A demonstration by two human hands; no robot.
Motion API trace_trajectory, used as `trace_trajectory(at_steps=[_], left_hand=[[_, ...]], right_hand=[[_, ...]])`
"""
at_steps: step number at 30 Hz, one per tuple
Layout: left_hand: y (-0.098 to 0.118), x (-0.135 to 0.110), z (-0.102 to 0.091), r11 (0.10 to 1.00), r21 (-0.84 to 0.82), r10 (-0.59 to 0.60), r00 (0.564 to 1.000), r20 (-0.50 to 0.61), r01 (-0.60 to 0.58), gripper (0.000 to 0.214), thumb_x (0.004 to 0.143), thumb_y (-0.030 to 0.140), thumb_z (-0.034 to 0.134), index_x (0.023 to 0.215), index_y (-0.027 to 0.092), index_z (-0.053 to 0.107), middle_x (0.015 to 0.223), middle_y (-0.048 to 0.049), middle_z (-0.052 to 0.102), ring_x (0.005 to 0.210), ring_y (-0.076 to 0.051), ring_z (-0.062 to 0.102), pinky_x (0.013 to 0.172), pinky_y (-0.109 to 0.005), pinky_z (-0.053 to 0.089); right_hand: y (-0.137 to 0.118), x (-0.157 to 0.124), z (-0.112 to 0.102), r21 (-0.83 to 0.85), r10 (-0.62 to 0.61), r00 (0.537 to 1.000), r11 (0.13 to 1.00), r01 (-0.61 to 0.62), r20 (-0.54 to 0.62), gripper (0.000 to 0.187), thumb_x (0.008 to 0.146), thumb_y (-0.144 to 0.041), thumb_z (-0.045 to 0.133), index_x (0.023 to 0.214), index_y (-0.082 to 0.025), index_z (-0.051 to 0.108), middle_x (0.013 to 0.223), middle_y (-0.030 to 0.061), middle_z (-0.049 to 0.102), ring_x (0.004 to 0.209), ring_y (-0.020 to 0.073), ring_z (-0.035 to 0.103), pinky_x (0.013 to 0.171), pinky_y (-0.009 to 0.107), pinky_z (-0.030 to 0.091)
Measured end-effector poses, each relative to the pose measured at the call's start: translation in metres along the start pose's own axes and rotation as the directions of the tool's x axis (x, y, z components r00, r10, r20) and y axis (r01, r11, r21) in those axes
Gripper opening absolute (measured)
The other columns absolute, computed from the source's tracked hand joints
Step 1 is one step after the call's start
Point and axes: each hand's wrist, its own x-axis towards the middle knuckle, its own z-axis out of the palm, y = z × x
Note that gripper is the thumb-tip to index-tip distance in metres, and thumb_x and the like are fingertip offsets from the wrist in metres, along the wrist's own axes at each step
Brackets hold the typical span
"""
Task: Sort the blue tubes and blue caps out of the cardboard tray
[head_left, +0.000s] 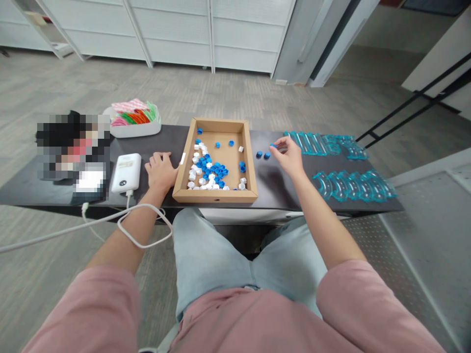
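Note:
A shallow cardboard box [253, 169] lies on the dark table, holding many small blue pieces [220, 170] and white pieces [202, 181], cup-like or hexagonal in shape. They are gathered mostly along its left and near side. My left hand [161, 171] rests on the table against the box's left wall, fingers stretched out and holding nothing. To the right of the box, my right hand [289, 154] pinches a small blue cap-like piece [273, 145] between thumb and fingers, just above the table. Two more blue pieces [263, 155] stand side by side on the table, left of that hand.
Clear teal-edged plastic pieces lie in a back row [312, 143] and a front row [353, 186] at the right. On the left are a white power bank [126, 173] with a cable [143, 208] over my forearm, and a white basket [136, 130] of colourful strips.

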Motion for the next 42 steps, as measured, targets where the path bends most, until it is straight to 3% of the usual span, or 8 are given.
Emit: trace_trajectory(at_steps=[6,13,15,18,23,27,33,42], left_hand=[[0.002,-0.002,-0.003,1.000,-0.006,-0.014,1.000,-0.001,0.014,0.071,0.110,0.050,0.043,0.165,0.009,0.060,0.168,-0.0364,0.056,0.155,-0.052,0.054,0.131,-0.064,0.041],[0.003,-0.002,-0.005,1.000,0.005,-0.024,1.000,0.007,0.024,0.071,0.110,0.049,0.045,0.166,0.009,0.060,0.168,-0.0364,0.056,0.156,-0.052,0.054,0.130,-0.063,0.041],[0.004,-0.002,-0.006,1.000,0.012,-0.021,1.000,0.014,0.021,0.071,0.110,0.047,0.044,0.167,0.007,0.059,0.169,-0.0365,0.055,0.156,-0.052,0.054,0.130,-0.063,0.041],[0.007,-0.004,-0.009,0.999,0.022,-0.027,0.999,0.023,0.027,0.071,0.111,0.047,0.044,0.167,0.006,0.058,0.169,-0.0367,0.055,0.156,-0.052,0.054,0.130,-0.063,0.041],[0.010,-0.006,-0.011,0.999,0.028,-0.034,0.999,0.021,0.033,0.069,0.111,0.047,0.045,0.166,0.008,0.059,0.168,-0.0359,0.056,0.157,-0.051,0.054,0.131,-0.062,0.041],[0.009,-0.005,-0.011,0.999,0.015,-0.030,0.999,0.013,0.029,0.068,0.111,0.048,0.045,0.165,0.010,0.060,0.168,-0.0356,0.057,0.156,-0.051,0.055,0.130,-0.063,0.041],[0.008,-0.004,-0.009,1.000,0.013,-0.028,0.999,0.015,0.028,0.071,0.110,0.052,0.046,0.166,0.009,0.060,0.167,-0.0354,0.057,0.155,-0.051,0.054,0.129,-0.062,0.041],[0.006,-0.003,-0.007,0.999,0.022,-0.026,1.000,0.015,0.025,0.072,0.110,0.048,0.044,0.168,0.008,0.059,0.168,-0.0351,0.056,0.155,-0.052,0.053,0.130,-0.062,0.040]], right_hand=[[0.000,-0.034,0.019,-0.254,0.042,0.970,0.967,0.021,0.239,0.011,0.097,-0.035,0.075,0.097,-0.027,0.068,0.106,0.0083,0.077,0.088,0.0263,0.071,0.092,0.042,0.061],[-0.037,-0.025,0.013,-0.236,-0.128,0.977,0.957,0.166,0.169,0.016,0.107,-0.040,0.068,0.105,-0.025,0.072,0.113,0.0097,0.073,0.087,0.0258,0.063,0.090,0.041,0.056],[-0.063,-0.019,0.017,-0.229,-0.225,0.926,0.926,0.300,0.304,0.017,0.109,-0.038,0.065,0.109,-0.024,0.075,0.113,0.0105,0.076,0.095,0.0278,0.064,0.092,0.041,0.053],[-0.103,-0.010,0.033,-0.284,-0.295,0.763,0.803,0.524,0.575,0.020,0.107,-0.035,0.068,0.117,-0.023,0.081,0.122,0.0141,0.081,0.114,0.0328,0.067,0.101,0.044,0.048],[-0.128,-0.002,0.071,-0.466,-0.089,0.599,0.543,0.699,0.795,0.015,0.097,-0.021,0.074,0.101,-0.022,0.088,0.108,0.0161,0.087,0.116,0.0364,0.072,0.109,0.052,0.041],[-0.126,-0.001,0.085,-0.498,-0.023,0.569,0.453,0.739,0.822,0.017,0.091,-0.013,0.074,0.093,-0.023,0.088,0.098,0.0141,0.089,0.106,0.0345,0.078,0.105,0.053,0.042],[-0.134,0.001,0.073,-0.434,-0.006,0.508,0.511,0.742,0.861,0.025,0.099,-0.014,0.069,0.112,-0.019,0.090,0.120,0.0179,0.091,0.114,0.0321,0.082,0.104,0.047,0.044],[-0.138,0.000,0.079,-0.472,0.034,0.511,0.443,0.762,0.859,0.034,0.101,-0.005,0.062,0.116,-0.017,0.091,0.136,0.0220,0.084,0.118,0.0327,0.079,0.101,0.046,0.048]])
